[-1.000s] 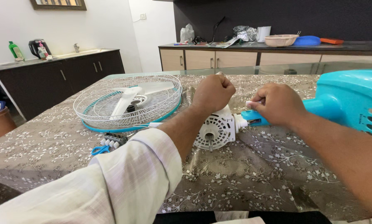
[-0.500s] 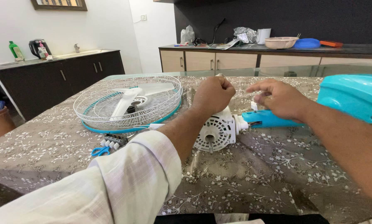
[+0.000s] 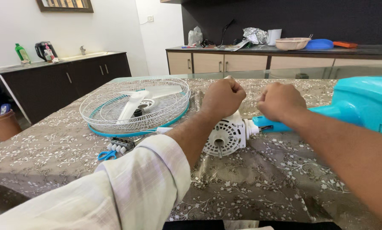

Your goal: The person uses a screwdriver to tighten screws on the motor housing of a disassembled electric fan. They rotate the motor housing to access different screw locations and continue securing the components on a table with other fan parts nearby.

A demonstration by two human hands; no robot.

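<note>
Left hand fisted on the fan motor, right hand clenching its teal neck; looks heavy and rigid, so grip the housing.

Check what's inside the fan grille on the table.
Inside the grille lie white fan blades with a dark hub at the centre. Whatever lies beneath the blades is covered.
</note>
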